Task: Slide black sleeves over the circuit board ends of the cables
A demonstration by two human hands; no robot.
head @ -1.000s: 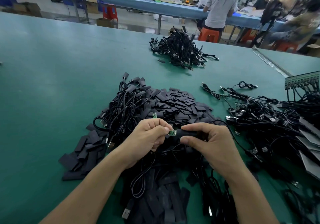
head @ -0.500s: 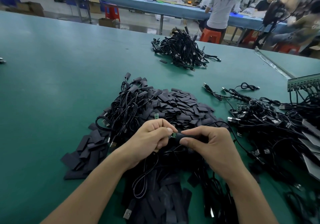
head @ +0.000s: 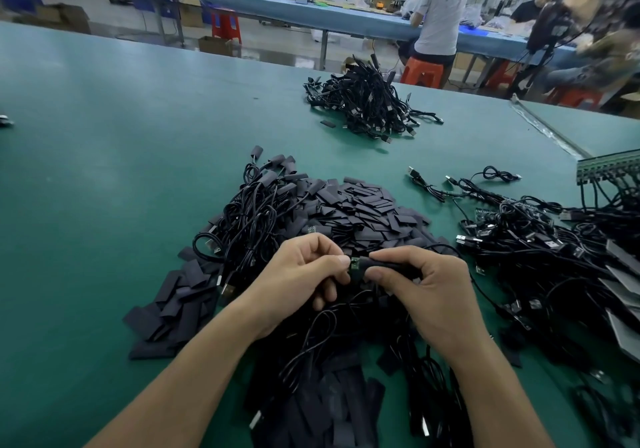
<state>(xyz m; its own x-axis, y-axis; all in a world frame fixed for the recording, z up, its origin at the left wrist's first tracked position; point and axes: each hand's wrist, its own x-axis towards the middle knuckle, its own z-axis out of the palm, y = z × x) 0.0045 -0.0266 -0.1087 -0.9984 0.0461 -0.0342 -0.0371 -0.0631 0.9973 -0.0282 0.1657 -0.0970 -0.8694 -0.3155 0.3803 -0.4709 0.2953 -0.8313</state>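
My left hand (head: 304, 274) pinches the small green circuit board (head: 354, 263) at the end of a black cable. My right hand (head: 426, 281) grips a black sleeve (head: 384, 265) that covers most of the board; only a short green tip shows between my thumbs. Both hands hover over a heap of flat black sleeves (head: 367, 212) mixed with coiled black cables (head: 256, 212) on the green table (head: 114, 170). The held cable loops down below my hands.
A tangle of cables with USB plugs (head: 540, 236) fills the right side. Another cable pile (head: 367, 104) lies farther back. A green connector strip (head: 609, 167) sits at the right edge. People sit at a blue bench (head: 277, 7) behind.
The sleeve has slid further over the board, so less green shows between my hands. The hands have drawn closer together.
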